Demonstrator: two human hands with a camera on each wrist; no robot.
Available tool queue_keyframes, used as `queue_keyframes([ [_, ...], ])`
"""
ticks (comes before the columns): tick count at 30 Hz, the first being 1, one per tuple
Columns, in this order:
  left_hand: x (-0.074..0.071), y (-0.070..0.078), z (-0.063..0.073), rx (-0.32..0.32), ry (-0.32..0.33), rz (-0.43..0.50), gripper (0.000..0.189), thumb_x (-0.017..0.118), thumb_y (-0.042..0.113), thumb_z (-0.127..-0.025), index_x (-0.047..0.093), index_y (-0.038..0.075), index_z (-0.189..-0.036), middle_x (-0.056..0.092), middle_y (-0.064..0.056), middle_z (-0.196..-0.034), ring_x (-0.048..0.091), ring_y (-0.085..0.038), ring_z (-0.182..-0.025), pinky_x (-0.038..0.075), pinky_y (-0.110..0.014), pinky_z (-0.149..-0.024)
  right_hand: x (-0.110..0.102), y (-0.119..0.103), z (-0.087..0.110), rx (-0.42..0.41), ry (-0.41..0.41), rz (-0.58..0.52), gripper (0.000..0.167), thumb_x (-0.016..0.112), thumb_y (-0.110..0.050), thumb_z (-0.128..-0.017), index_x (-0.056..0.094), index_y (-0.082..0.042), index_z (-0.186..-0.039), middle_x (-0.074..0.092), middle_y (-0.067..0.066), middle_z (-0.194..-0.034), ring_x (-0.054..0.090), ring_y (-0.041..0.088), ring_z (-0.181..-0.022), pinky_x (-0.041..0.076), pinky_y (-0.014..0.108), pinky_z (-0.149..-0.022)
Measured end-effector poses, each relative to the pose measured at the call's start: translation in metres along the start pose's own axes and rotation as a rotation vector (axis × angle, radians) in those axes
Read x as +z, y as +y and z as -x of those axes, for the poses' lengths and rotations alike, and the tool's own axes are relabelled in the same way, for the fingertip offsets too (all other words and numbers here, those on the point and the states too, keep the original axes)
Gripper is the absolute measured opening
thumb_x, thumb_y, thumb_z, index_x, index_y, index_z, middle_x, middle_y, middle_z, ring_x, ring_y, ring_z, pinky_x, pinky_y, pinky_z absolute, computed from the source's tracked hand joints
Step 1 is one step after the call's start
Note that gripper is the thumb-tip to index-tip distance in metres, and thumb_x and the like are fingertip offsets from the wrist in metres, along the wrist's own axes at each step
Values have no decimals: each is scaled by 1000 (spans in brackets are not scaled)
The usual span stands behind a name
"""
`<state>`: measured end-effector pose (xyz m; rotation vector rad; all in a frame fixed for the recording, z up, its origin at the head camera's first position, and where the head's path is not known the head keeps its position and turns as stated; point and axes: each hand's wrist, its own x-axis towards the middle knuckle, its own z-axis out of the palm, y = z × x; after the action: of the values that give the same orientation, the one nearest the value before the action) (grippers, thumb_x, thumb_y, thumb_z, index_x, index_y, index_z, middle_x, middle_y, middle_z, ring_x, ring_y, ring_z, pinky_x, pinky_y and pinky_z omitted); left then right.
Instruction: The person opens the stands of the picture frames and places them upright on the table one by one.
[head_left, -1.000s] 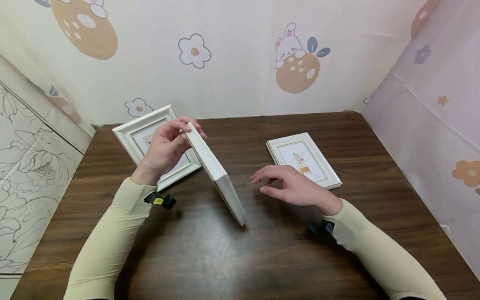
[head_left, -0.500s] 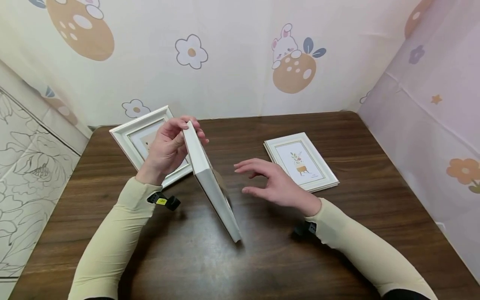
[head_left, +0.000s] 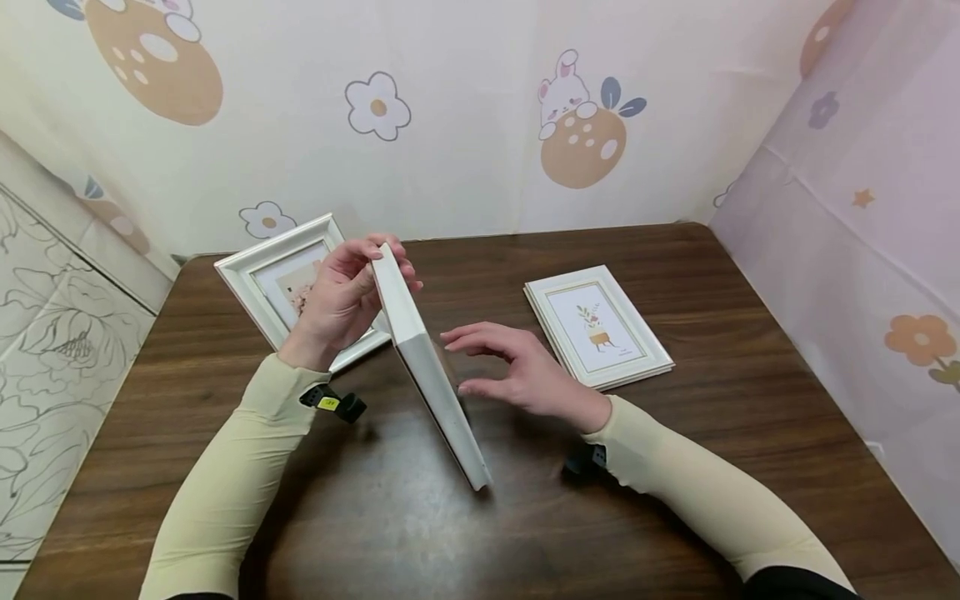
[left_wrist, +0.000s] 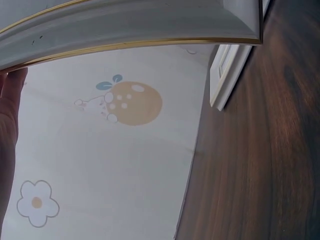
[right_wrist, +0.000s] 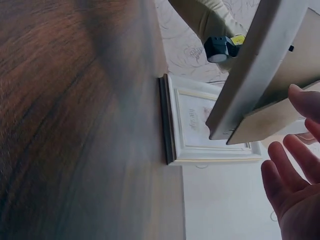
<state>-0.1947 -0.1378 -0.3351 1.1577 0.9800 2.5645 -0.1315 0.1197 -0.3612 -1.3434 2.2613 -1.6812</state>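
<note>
My left hand [head_left: 341,292] grips a white picture frame [head_left: 427,375] by its upper corner, holding it tilted and nearly edge-on in the head view. The frame's grey-white moulding [left_wrist: 130,30] with a thin gold line crosses the top of the left wrist view. In the right wrist view its beige backing shows, with a beige support flap [right_wrist: 265,120] angled out from it. My right hand [head_left: 525,367] is just right of the frame's back, fingers spread and loosely bent. There the thumb [right_wrist: 305,102] overlaps the flap, the other fingers below it.
Behind my left hand another white picture frame [head_left: 258,279] stands upright with a floral picture. Stacked white picture frames [head_left: 592,325] lie flat on the right of the brown wooden table [head_left: 750,400]. A patterned curtain [head_left: 465,167] hangs along the table's back edge.
My right hand has moved left, from beside the stacked frames to close by the held frame's back. The held frame has turned, its lower end swinging toward the front edge.
</note>
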Motion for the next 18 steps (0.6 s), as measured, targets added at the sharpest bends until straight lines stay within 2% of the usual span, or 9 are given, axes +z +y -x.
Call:
queue_keyframes([
  [5, 0, -1, 0, 4, 14, 6, 13, 62, 0, -94, 69, 3, -105, 59, -15, -114, 66, -29, -100, 54, -50, -90, 2, -11, -4, -17, 12, -22, 46, 81, 10, -75, 64, 7, -118, 63, 23, -126, 61, 26, -117, 50, 47, -96],
  [13, 1, -1, -1, 11, 31, 36, 12, 62, 3, -94, 69, 4, -104, 58, -15, -114, 64, -28, -101, 54, -48, -90, 6, 16, 1, -60, 1, -27, 53, 85, 2, -76, 64, 0, -124, 64, 13, -130, 60, 24, -119, 49, 41, -99],
  [18, -1, -2, 0, 1, 29, 42, 12, 62, 3, -94, 69, 4, -104, 58, -15, -114, 64, -28, -101, 54, -49, -90, 6, 20, 2, -103, -2, 39, 49, 84, -4, -79, 67, -3, -124, 65, 9, -128, 61, 22, -117, 50, 38, -98],
])
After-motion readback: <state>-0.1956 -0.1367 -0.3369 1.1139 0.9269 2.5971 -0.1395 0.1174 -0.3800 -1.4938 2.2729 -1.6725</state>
